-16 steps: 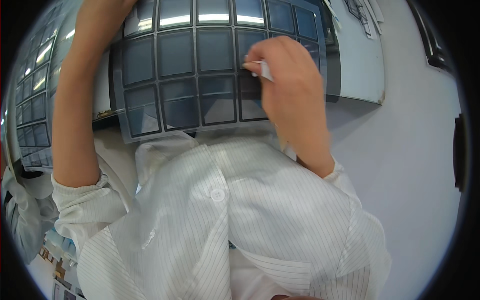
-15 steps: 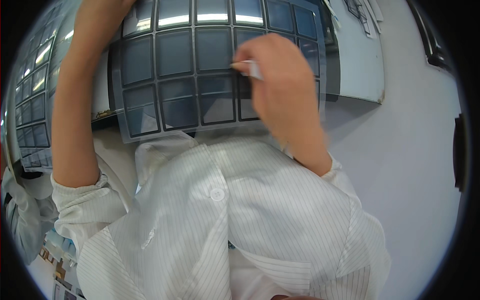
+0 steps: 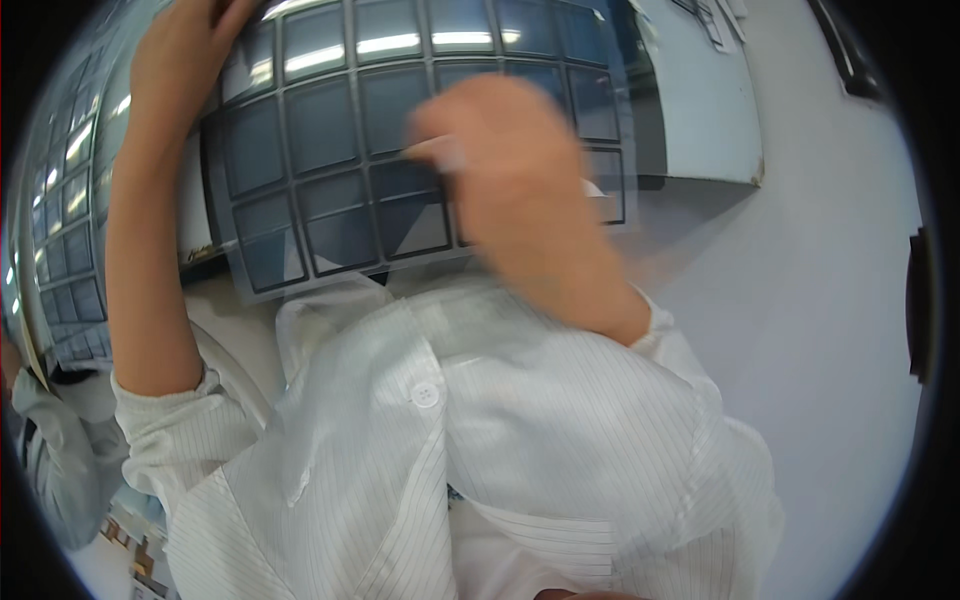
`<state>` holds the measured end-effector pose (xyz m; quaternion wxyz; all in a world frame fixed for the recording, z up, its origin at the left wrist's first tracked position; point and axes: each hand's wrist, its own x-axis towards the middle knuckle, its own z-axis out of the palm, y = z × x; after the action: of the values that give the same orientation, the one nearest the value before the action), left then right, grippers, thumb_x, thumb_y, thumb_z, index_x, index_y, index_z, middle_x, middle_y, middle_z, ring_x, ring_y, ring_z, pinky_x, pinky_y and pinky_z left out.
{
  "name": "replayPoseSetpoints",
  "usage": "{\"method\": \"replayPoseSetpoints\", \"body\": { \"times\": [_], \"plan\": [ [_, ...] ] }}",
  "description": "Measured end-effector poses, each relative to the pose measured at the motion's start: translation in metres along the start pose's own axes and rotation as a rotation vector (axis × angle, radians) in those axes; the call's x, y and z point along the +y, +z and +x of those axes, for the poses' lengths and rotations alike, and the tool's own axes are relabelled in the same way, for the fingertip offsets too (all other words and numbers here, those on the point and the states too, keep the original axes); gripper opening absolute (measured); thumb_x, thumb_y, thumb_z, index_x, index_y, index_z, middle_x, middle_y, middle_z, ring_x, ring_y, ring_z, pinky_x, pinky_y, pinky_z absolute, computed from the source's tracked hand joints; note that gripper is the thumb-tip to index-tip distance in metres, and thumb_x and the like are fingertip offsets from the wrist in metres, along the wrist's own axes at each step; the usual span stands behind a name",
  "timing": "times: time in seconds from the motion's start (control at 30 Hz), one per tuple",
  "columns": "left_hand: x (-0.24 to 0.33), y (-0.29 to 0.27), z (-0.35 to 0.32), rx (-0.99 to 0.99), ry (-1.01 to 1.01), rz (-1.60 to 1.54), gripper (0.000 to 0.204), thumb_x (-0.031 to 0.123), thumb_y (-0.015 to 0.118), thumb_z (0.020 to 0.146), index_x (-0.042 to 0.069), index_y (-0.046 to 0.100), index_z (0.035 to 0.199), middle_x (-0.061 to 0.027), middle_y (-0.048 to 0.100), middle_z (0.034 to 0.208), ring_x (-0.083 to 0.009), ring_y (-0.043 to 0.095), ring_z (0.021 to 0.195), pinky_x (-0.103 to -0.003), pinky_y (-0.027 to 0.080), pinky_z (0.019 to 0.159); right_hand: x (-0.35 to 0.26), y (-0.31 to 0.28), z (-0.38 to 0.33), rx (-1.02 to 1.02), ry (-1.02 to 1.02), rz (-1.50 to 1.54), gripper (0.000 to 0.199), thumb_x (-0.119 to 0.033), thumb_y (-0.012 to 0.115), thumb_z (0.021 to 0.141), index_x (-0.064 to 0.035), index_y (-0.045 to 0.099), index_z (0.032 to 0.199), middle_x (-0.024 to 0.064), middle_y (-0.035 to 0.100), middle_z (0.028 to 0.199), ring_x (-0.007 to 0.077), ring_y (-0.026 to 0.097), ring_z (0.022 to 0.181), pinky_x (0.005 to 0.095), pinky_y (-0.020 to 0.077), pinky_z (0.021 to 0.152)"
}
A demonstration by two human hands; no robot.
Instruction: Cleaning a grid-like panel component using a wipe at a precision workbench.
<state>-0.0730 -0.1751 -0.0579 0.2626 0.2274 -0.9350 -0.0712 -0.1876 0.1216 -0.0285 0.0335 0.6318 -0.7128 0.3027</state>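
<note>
A: What did the left hand point(image 3: 185, 55) hold?
B: It gripped the top left corner of the sheet point(image 3: 330, 130), fingers curled over the edge. The sheet was thin, glossy and flexible, a grid of dark blue squares divided by pale grey lines, with ceiling light reflected along its upper rows.
A: And the right hand point(image 3: 510, 170)?
B: It was blurred, lying over the sheet's right half. Its fingers were bunched, pinching a small whitish object point(image 3: 450, 155) against the squares; I could not tell what that was.
A: What lay around them?
B: Below both hands sat a white, finely striped coat point(image 3: 500, 450) with 1 round button point(image 3: 426, 393). Right of the right hand spread a smooth pale table point(image 3: 800, 300).
</note>
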Motion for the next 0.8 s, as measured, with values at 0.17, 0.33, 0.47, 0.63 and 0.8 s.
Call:
{"method": "replayPoseSetpoints", "body": {
  "times": [0.17,0.33,0.47,0.63,0.8],
  "plan": [
    [0.014,0.007,0.008,-0.093,-0.067,0.045,0.040,0.046,0.060,0.100,0.007,0.059,0.090,-0.0114,0.064,0.076,-0.0328,0.062,0.070,-0.042,0.046,0.063,-0.001,0.009,0.001,-0.009,0.042,0.035,0.017,-0.002,0.067,0.078,-0.0041,0.062,0.094,0.0113,0.063,0.098,0.0316,0.061,0.094,0.0407,0.0512,0.079],
    [0.016,-0.003,-0.001,-0.097,-0.119,0.059,0.039,0.043,0.062,0.099,0.007,0.058,0.086,-0.0109,0.060,0.070,-0.0300,0.058,0.064,-0.040,0.045,0.062,0.071,-0.064,-0.052,0.099,0.281,-0.356,0.012,0.001,0.065,0.084,-0.0015,0.064,0.095,0.0122,0.067,0.095,0.0322,0.064,0.091,0.0403,0.0508,0.080],
    [0.011,-0.004,0.000,-0.106,-0.130,0.036,0.038,0.043,0.063,0.099,0.007,0.059,0.086,-0.0119,0.062,0.071,-0.0321,0.059,0.065,-0.041,0.045,0.062,0.055,-0.077,-0.054,0.179,0.391,-0.319,0.009,0.001,0.067,0.087,-0.0021,0.062,0.094,0.0115,0.065,0.092,0.0303,0.062,0.086,0.0383,0.0490,0.076],
    [0.007,0.001,0.001,-0.050,-0.062,0.003,0.038,0.044,0.064,0.098,0.007,0.061,0.089,-0.0118,0.063,0.071,-0.0296,0.060,0.063,-0.041,0.045,0.059,0.036,-0.051,-0.042,0.097,0.326,-0.162,0.008,-0.001,0.067,0.092,-0.0012,0.063,0.098,0.0103,0.064,0.093,0.0269,0.062,0.083,0.0333,0.0492,0.076],
    [0.030,-0.010,0.001,-0.020,-0.146,-0.070,0.029,0.026,0.070,0.092,0.002,0.060,0.078,-0.0185,0.061,0.073,-0.0370,0.061,0.072,-0.045,0.046,0.065,0.009,-0.014,-0.019,0.066,0.186,-0.046,0.010,-0.001,0.069,0.089,-0.0021,0.062,0.096,0.0109,0.064,0.094,0.0302,0.062,0.085,0.0362,0.0496,0.075]
  ]
}}
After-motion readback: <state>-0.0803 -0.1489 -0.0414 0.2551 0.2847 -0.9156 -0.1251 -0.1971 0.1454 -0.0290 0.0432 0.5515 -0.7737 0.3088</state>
